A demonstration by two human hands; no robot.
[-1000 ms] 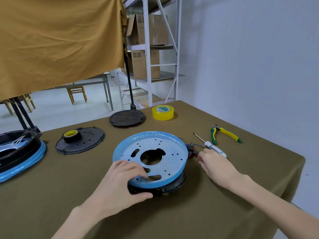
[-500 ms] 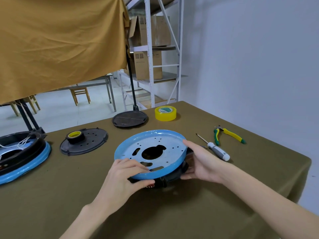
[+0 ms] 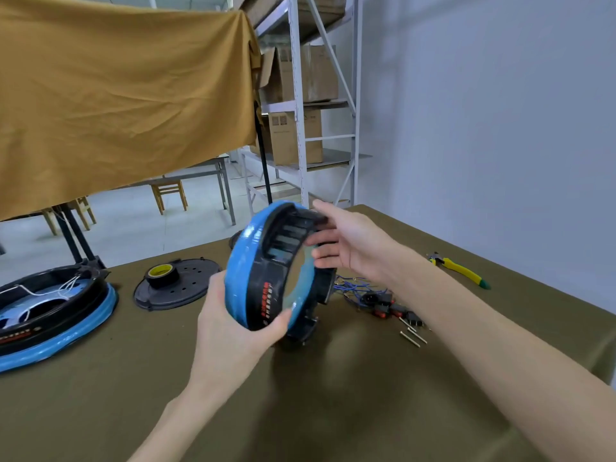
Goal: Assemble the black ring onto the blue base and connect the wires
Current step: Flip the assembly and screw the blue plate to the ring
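Olive-cloth surface (image 3: 366, 395); second blue-and-black assembly (image 3: 50, 315) at left edge; black perforated disc (image 3: 186, 288) carrying tape roll (image 3: 160, 272) beside it; wires with connectors (image 3: 370, 295), screws (image 3: 411, 335) mid-right; pliers (image 3: 461, 270) near right edge.

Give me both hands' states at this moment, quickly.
Left hand: grips the lower rim of the blue base, lifted and tilted.
Right hand: open, fingers straight against the black ring.

Hidden and cut off
The second blue-rimmed assembly (image 3: 50, 315) runs off the left edge; red lettering on the black ring (image 3: 266, 298) is too blurred to read.
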